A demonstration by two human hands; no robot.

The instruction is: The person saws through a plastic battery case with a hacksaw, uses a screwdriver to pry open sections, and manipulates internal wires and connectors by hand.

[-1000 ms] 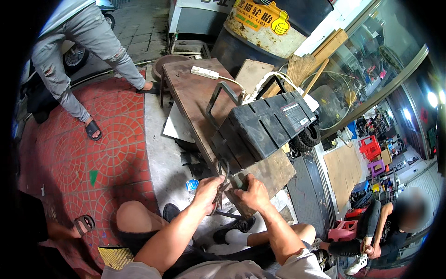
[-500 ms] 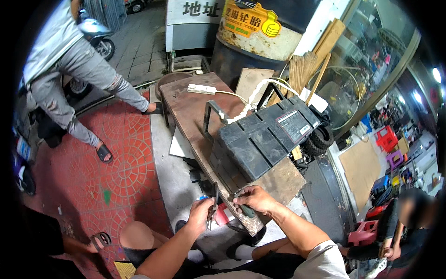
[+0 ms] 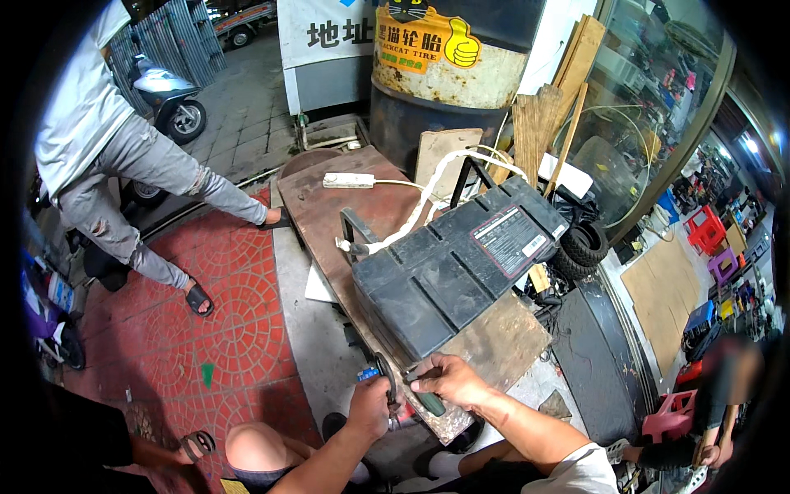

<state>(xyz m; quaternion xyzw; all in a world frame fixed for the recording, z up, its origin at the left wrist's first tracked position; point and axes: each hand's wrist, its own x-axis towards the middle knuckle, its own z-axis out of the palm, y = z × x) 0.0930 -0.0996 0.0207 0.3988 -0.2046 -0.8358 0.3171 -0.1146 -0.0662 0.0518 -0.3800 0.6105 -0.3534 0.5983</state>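
My left hand (image 3: 369, 405) is closed around a black, looped tool (image 3: 383, 369), possibly pliers or scissors, at the near corner of a worn brown board-topped bench (image 3: 494, 337). Just to its right, my right hand (image 3: 453, 380) is closed with thumb and index finger pinched, holding a dark green object (image 3: 429, 403) whose exact kind I cannot make out. Beyond both hands, a large black battery case (image 3: 444, 272) with handles rests on the bench. A white wrapped cable (image 3: 424, 198) runs across its handles, and a white power strip (image 3: 346, 181) lies behind it.
A person (image 3: 115, 165) stands at left on red tiles, near scooters (image 3: 164, 99). A rusty drum (image 3: 440, 90), wooden planks (image 3: 535, 132) and tyres (image 3: 580, 247) are behind the bench. Another person (image 3: 716, 428) sits at right beside plastic stools (image 3: 671, 412).
The view has tilted upward, so the bench, case and people appear lower. Both my hands stay near the bench corner, shifted slightly, with their grips held.
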